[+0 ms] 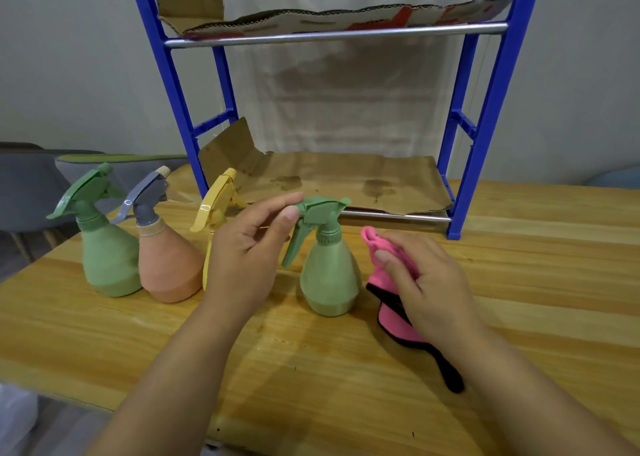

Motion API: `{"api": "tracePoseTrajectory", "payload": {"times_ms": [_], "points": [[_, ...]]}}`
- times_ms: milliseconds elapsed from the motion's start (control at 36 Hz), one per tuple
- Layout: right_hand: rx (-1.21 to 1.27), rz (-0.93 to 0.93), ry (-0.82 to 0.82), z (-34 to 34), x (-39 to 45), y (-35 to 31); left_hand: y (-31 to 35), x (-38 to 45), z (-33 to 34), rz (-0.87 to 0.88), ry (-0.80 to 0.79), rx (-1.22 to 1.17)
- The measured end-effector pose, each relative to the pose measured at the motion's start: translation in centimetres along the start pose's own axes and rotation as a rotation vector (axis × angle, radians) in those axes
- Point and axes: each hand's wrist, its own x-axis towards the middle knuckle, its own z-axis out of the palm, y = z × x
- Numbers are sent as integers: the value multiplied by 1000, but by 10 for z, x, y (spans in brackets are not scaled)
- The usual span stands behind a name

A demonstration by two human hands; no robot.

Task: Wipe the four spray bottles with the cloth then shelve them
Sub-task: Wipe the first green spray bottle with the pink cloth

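Four spray bottles stand on the wooden table (311,369). At the left is a green bottle (107,258), then a peach bottle with a grey head (166,268), then a yellow bottle (216,206) partly hidden behind my left hand (246,251). A second green bottle (329,275) stands upright in the middle. My left thumb and forefinger pinch the rear end of its spray head. Just right of it, my right hand (429,289) grips a pink cloth with black edging (375,248), close beside the bottle's body.
A blue-framed shelf rack (485,120) stands at the back of the table. Stained cardboard (346,178) lines its lower shelf, and torn cardboard (346,19) lies on the upper shelf. Grey chairs (27,185) sit beyond the table's left edge.
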Motion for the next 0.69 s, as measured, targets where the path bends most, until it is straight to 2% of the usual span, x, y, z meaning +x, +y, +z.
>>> {"api": "tracePoseTrajectory", "payload": {"times_ms": [139, 278, 472, 611, 694], "points": [[122, -137, 168, 0, 16, -25, 5, 3, -2, -30, -12, -49], [98, -346, 302, 9, 38, -41, 6, 4, -6, -44, -43, -40], [-13, -494, 235, 36, 34, -42, 9, 4, -7, -45, -61, -62], [-151, -654, 91, 49, 17, -40, 9, 5, -5, -36, -64, -53], [-197, -671, 124, 46, 18, -39, 7, 4, -5, -26, -61, -28]]}}
